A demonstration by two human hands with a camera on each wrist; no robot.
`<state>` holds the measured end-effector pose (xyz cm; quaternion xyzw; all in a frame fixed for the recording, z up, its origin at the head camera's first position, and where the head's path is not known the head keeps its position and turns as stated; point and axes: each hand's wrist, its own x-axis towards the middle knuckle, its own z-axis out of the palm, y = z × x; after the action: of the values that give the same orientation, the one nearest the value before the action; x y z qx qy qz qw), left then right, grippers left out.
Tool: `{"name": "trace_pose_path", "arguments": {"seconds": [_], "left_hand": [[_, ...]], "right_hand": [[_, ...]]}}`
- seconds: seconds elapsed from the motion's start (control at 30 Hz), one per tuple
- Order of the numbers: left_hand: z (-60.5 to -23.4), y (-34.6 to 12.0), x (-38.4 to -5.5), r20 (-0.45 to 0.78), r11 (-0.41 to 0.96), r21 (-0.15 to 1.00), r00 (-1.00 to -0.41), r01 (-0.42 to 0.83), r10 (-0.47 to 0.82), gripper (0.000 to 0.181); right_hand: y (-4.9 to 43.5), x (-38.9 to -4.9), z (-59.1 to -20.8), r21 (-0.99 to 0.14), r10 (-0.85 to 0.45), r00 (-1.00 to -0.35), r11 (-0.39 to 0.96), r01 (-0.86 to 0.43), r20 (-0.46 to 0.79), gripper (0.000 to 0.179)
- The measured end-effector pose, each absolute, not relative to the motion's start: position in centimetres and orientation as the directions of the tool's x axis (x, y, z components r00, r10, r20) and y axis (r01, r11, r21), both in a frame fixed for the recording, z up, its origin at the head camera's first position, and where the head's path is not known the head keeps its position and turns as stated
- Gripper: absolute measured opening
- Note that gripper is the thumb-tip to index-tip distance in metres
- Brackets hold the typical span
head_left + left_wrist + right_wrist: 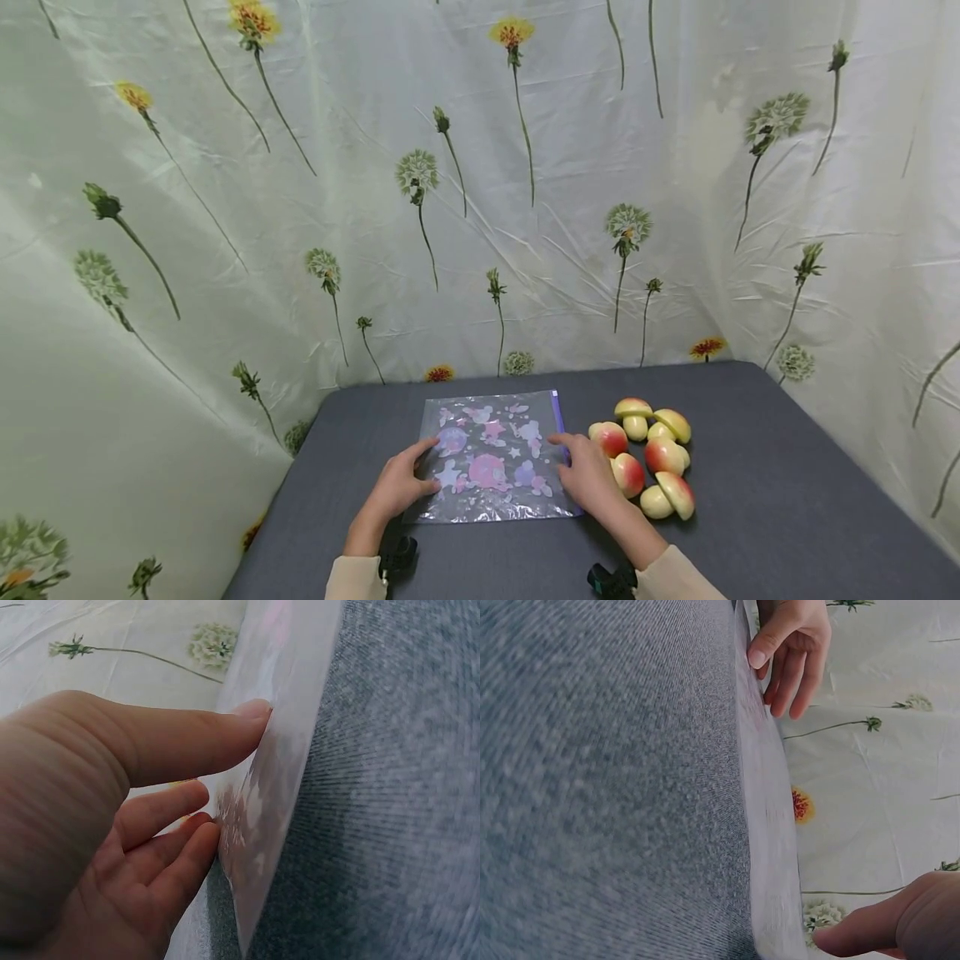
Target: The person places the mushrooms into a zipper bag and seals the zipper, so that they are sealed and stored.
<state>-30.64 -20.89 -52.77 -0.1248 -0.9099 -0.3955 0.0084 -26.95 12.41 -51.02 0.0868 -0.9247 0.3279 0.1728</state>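
A clear plastic zip bag [491, 454] printed with pink and lilac figures lies flat on the table, its purple zip edge to the right. My left hand [401, 483] rests on the bag's left side with thumb and fingers spread. In the left wrist view, the left hand's thumb [202, 742] and fingertips touch the bag [259, 817]. My right hand [592, 475] is at the zip side, fingers loosely bent over the bag's right edge. The right wrist view shows only the right thumb [870, 926] beside the bag [769, 825], so contact is unclear there.
Several toy mushrooms [665, 456] with red and yellow caps lie just right of the right hand, one partly hidden behind it. The dark grey tabletop [757, 500] meets a white floral curtain [480, 208] at the back and left.
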Motion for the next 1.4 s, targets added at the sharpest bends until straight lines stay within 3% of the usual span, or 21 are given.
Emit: {"name": "trace_pose_path", "arguments": {"seconds": [0.33, 0.67, 1.0, 1.4], "left_hand": [[-52.9, -21.0, -30.6, 0.104, 0.659, 0.716, -0.969, 0.23, 0.225, 0.074], [-52.9, -21.2, -30.4, 0.096, 0.636, 0.743, -0.974, 0.208, 0.207, 0.075], [-53.0, -21.4, -30.6, 0.087, 0.633, 0.748, -0.976, 0.198, 0.202, 0.077], [-53.2, -22.0, -30.7, 0.041, 0.63, 0.761, -0.981, 0.154, 0.19, 0.079]], "right_hand": [[12.9, -26.8, -50.4, -0.603, -0.031, -0.945, 0.763, -0.233, 0.326, 0.042], [13.3, -26.9, -49.5, -0.62, -0.025, -0.928, 0.737, -0.268, 0.372, 0.043], [13.8, -27.1, -48.5, -0.711, -0.009, -0.961, 0.671, -0.21, 0.275, 0.048], [14.2, -27.4, -47.7, -0.75, -0.021, -0.958, 0.617, -0.238, 0.287, 0.039]]}}
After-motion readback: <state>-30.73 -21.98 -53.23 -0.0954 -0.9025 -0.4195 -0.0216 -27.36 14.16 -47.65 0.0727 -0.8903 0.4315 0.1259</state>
